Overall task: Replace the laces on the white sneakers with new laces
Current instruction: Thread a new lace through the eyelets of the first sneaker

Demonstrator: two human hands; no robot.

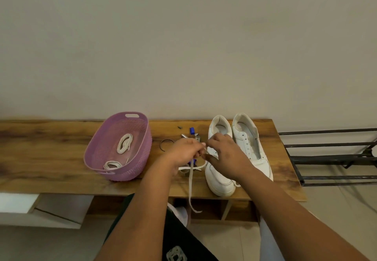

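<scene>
- A white lace was held between both hands above the table, just in front of the left-hand sneaker of the pair; its free end hung down past the table's front edge.
- The left hand was seen curled round the lace, and the right hand pinched it close by, fingertips almost meeting.
- Whether this lace was being drawn out of the sneaker or fed in could not be told; the eyelets under the hands were hidden.
- The other sneaker stood beside it, its eyelets bare.
- Two coiled laces were left in the purple basket, well to the left.
- For the step to be done well, the lace should probably be kept flat and untwisted, gripped near its tip, and the sneaker steadied so that it is not dragged along.
- The dangling tail could be caught on the small items lying behind the hands.
</scene>
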